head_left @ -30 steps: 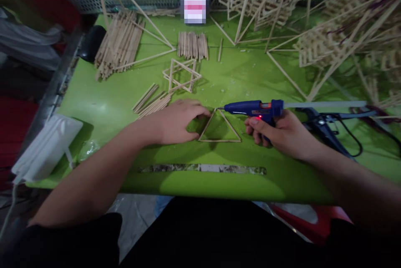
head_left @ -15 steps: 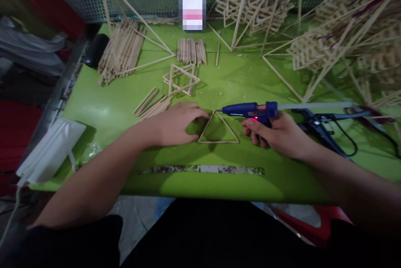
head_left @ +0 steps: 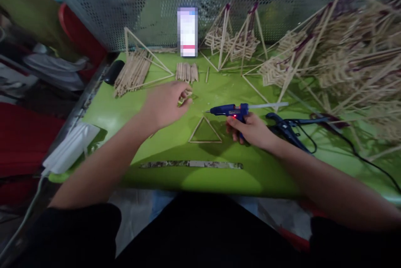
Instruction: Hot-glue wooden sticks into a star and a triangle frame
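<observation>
My right hand (head_left: pixel 249 131) is wrapped round the handle of a blue hot glue gun (head_left: pixel 227 110), whose small red light glows. A pale glue stick (head_left: pixel 271 105) sticks out of its back end, and its nozzle points left, near the top corner of a thin wooden stick triangle (head_left: pixel 205 142) lying flat. My left hand (head_left: pixel 169 103) is over a six-pointed stick star (head_left: pixel 187 92), mostly hidden beneath it. Thumb and curved fingers are apart there, with part of the star showing between them; a firm hold does not show.
Stick bundles (head_left: pixel 133 72) and a shorter row of sticks (head_left: pixel 187 72) lie toward the back. A phone (head_left: pixel 187 32) leans on the mesh panel. Stick frames (head_left: pixel 291 61) crowd the right, near dark-handled cutters (head_left: pixel 286 128). A white power strip (head_left: pixel 72 147) is at left.
My left hand has left the triangle and moved up and left onto the star. The glue gun's nozzle has drawn slightly away from the triangle's top corner. The camera view has shifted.
</observation>
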The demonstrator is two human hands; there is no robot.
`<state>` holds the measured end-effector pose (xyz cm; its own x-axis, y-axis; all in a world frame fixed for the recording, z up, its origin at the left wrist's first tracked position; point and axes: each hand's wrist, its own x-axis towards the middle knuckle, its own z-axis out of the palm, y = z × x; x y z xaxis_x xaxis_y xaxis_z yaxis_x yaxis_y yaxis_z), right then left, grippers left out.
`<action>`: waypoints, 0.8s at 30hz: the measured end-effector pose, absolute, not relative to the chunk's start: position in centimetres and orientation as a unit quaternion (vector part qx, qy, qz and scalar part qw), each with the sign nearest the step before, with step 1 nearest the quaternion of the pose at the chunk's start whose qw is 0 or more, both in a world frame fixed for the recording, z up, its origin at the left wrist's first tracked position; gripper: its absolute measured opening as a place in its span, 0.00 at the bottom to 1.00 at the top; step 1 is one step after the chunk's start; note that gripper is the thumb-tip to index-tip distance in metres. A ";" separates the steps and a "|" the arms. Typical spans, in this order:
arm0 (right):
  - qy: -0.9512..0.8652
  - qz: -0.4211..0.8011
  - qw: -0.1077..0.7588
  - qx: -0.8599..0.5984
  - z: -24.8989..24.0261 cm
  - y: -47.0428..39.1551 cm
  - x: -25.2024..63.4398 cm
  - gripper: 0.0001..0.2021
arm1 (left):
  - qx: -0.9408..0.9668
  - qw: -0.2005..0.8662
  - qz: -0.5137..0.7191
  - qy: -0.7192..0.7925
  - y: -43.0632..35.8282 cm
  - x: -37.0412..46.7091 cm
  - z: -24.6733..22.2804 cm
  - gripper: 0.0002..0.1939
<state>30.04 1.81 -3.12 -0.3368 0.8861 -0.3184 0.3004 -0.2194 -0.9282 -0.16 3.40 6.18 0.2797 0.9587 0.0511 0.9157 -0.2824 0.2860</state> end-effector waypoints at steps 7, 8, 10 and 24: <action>-0.573 0.586 0.265 -0.509 -3.5 1.9 29.7 0.18 | 0.764 0.034 0.113 0.634 13.1 0.0 6.9 0.34; -0.572 0.586 0.265 -0.509 -3.5 1.9 29.7 0.17 | 0.754 0.029 0.114 0.646 15.3 -0.4 6.3 0.38; -0.570 0.587 0.266 -0.509 -3.5 2.0 29.6 0.16 | 0.745 0.037 0.124 0.655 19.8 -1.4 4.8 0.49; -0.566 0.599 0.261 -0.503 -3.0 2.0 29.6 0.13 | 0.723 0.038 0.178 0.667 32.5 -2.6 1.2 0.55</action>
